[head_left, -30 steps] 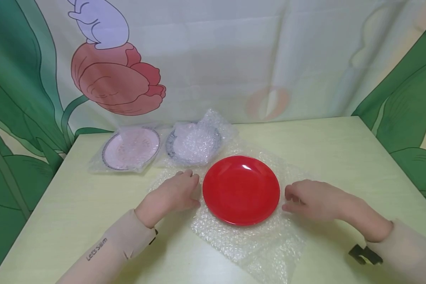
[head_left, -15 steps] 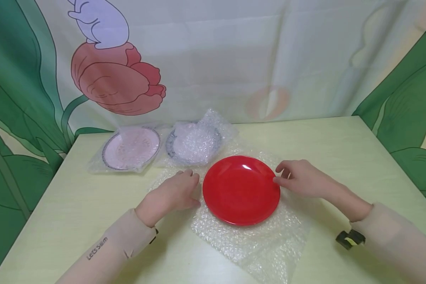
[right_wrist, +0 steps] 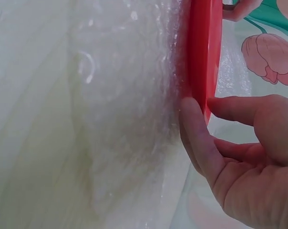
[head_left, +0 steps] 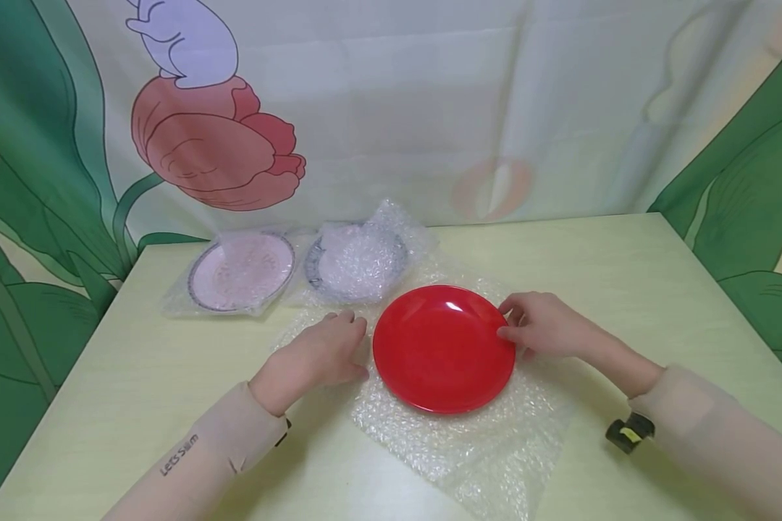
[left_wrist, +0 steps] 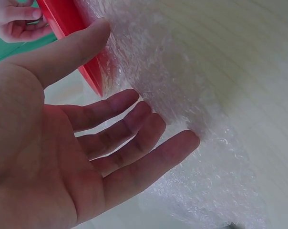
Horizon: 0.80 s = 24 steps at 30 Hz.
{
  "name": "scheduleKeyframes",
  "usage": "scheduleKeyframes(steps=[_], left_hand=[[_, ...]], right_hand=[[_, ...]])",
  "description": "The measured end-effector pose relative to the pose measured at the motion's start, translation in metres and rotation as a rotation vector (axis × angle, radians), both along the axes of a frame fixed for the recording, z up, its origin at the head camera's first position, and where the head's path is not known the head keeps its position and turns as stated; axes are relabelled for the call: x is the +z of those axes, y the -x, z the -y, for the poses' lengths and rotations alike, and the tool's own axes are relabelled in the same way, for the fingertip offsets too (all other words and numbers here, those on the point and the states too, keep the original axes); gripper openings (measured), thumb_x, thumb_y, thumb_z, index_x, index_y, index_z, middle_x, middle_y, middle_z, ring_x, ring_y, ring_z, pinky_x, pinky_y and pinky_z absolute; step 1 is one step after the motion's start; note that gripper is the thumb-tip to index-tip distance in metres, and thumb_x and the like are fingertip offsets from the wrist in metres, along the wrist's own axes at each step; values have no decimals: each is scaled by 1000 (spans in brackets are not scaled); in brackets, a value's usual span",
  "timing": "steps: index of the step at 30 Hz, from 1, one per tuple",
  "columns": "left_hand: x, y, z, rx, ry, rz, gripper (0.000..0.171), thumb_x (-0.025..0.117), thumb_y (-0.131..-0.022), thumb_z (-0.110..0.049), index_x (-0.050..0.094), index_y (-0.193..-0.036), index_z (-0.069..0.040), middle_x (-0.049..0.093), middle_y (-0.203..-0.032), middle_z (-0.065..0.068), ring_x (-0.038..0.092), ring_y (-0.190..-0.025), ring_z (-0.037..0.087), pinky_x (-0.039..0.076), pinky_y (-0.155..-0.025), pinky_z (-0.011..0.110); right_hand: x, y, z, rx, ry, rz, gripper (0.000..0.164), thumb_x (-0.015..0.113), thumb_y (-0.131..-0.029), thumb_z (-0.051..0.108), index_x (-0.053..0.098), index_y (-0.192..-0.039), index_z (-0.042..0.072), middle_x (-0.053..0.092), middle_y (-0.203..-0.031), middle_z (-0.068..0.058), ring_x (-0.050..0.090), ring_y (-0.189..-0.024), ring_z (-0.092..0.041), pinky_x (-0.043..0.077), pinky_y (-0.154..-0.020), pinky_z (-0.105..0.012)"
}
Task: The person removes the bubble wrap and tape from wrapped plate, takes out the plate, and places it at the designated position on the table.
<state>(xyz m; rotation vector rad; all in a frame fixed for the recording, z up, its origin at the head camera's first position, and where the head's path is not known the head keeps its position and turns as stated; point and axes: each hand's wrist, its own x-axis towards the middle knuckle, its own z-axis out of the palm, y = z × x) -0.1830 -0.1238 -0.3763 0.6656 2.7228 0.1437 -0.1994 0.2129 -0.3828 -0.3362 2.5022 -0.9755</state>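
A glossy red plate (head_left: 443,349) lies on a sheet of clear bubble wrap (head_left: 456,449) in the head view. At its right rim, my right hand (head_left: 547,325) pinches the edge, thumb on top and fingers below; the right wrist view shows this hand (right_wrist: 249,157) with the plate's rim (right_wrist: 204,57) between thumb and fingers. To the left of the plate, my left hand (head_left: 316,354) rests low over the bubble wrap. Its fingers (left_wrist: 149,157) are relaxed and spread in the left wrist view, holding nothing, with fingertips right at the wrap.
Behind the red plate, two more plates lie in bubble wrap: a pinkish one with a dark rim (head_left: 241,273) at back left and a blue-edged one (head_left: 358,264) beside it. A printed curtain (head_left: 391,108) hangs along the back edge of the pale table (head_left: 658,289).
My right hand has moved forward and left from beside the plate to its right rim and now pinches it. The left hand and the plate have stayed almost still.
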Motion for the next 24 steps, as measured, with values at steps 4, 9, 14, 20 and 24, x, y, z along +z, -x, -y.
scheduleKeyframes(steps=[4, 9, 14, 20, 24], left_hand=[[0, 0, 0, 3, -2, 4, 42, 86, -84, -24, 60, -109, -2, 56, -100, 9, 56, -93, 26, 55, -77, 40], [1, 0, -1, 10, 1, 9, 42, 86, -83, -24, 60, -108, -2, 56, -100, 9, 55, -93, 26, 54, -77, 40], [1, 0, -1, 6, 4, 3, 44, 86, -83, -24, 60, -109, -2, 56, -100, 9, 55, -93, 26, 55, -77, 40], [2, -1, -1, -4, 4, -9, 43, 87, -83, -24, 60, -108, -1, 56, -99, 9, 56, -93, 26, 55, -77, 40], [2, -1, -2, 2, 3, -5, 44, 86, -83, -24, 60, -109, -1, 56, -100, 9, 56, -94, 27, 55, -77, 40]], right_hand=[[-4, 2, 1, -17, 21, 2, 43, 74, -92, 6, 56, -129, -7, 67, -103, -15, 68, -76, -23, 61, -66, -34], [-7, 2, 1, -44, 50, 22, 40, 73, -93, 3, 55, -128, -7, 66, -107, -17, 68, -81, -24, 61, -67, -35], [-6, 2, 1, -79, 78, 54, 42, 73, -92, 2, 54, -129, -8, 64, -109, -19, 68, -86, -27, 61, -70, -35], [-4, -2, 2, -90, 118, 70, 45, 71, -93, 2, 54, -132, -11, 62, -109, -19, 67, -87, -28, 61, -71, -36], [-3, -3, 1, -81, 158, 86, 42, 68, -94, 1, 54, -132, -12, 62, -112, -20, 68, -88, -28, 62, -72, -37]])
